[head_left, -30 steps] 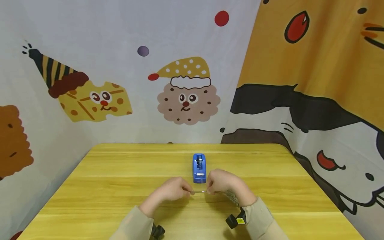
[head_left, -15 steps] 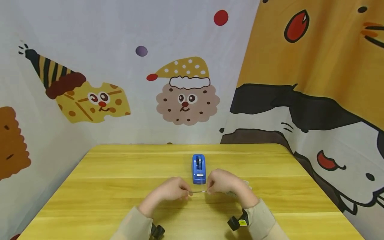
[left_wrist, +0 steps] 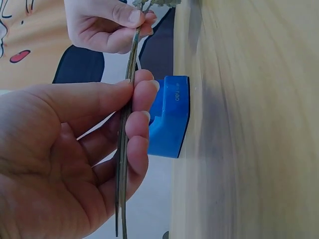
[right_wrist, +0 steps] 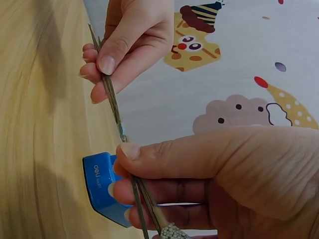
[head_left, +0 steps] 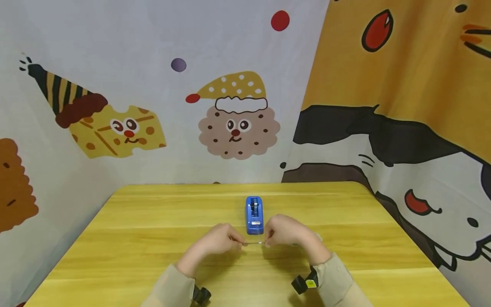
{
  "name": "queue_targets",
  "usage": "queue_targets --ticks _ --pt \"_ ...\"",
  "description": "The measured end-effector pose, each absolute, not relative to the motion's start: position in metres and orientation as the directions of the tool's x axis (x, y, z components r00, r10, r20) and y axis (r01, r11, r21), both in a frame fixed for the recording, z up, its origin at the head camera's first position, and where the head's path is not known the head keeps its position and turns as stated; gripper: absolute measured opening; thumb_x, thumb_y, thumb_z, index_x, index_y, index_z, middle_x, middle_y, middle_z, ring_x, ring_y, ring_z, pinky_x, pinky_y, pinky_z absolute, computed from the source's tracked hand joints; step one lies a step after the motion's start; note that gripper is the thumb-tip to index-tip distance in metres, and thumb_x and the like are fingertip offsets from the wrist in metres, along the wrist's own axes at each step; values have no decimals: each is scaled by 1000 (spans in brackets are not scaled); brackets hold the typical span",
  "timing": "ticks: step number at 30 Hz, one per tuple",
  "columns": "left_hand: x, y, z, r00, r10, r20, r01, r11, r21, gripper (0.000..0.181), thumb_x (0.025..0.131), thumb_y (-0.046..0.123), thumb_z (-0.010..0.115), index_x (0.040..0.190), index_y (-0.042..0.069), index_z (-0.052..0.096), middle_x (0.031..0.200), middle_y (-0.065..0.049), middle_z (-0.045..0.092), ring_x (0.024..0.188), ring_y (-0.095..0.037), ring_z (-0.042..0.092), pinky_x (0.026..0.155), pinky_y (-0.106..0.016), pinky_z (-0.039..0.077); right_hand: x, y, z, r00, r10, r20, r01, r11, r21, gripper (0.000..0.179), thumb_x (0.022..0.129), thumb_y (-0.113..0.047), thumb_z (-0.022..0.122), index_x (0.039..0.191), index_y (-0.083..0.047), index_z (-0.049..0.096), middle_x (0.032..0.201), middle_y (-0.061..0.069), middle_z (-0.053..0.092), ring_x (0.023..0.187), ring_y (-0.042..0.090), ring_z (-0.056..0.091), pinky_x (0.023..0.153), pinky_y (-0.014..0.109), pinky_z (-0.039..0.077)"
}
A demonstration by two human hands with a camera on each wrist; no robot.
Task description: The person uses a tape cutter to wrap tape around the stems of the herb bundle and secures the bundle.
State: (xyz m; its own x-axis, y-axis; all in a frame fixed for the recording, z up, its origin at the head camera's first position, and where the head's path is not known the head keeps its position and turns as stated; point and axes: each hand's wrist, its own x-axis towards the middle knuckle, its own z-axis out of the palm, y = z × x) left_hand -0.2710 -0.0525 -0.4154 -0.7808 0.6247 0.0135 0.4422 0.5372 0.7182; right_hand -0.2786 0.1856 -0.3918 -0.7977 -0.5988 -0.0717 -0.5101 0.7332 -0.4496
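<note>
Over the table (head_left: 115, 256): thin dry stems (head_left: 253, 243) span from the left hand (head_left: 222, 239) to the right hand (head_left: 285, 232), just on the person's side of the blue tape dispenser (head_left: 255, 215).
Left hand: pinching the bunch, loose ends poking past.
Right hand: gripping too, closer to the pale flower head (right_wrist: 173, 231).
Stems: look brittle tbh, so pulling or twisting from both sides could snap one; a slack pinch might let them splay.
Shiny bit (right_wrist: 123, 130): maybe tape, can't really tell; if so, a twist could peel it.
Tape dispenser: fingers are near enough that a careless knuckle might bump it.
Flower head: mostly cut off or blocked by the right arm, no clue about its full shape.
</note>
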Motion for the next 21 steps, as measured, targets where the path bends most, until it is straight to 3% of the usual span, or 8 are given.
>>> queue_targets --ticks 9,21 --pt "-272 -55 -416 -803 596 15 427 558 712 14 82 7 73 93 14 78 94 0 74 77 -10 62 69 -31 51 -279 183 -393 -802 -595 -46 -520 734 -437 20 75 -9 80 65 -18 65 63 -12 57 56 5 49 55 25 46" --pt "-273 -55 -415 -815 579 2 382 535 753 14 84 7 69 96 9 77 95 -4 73 60 -25 64 53 -28 47 -278 179 -390 -817 -575 -32 -523 765 -375 23 74 -10 81 65 -19 62 62 -13 55 57 6 48 55 25 45"
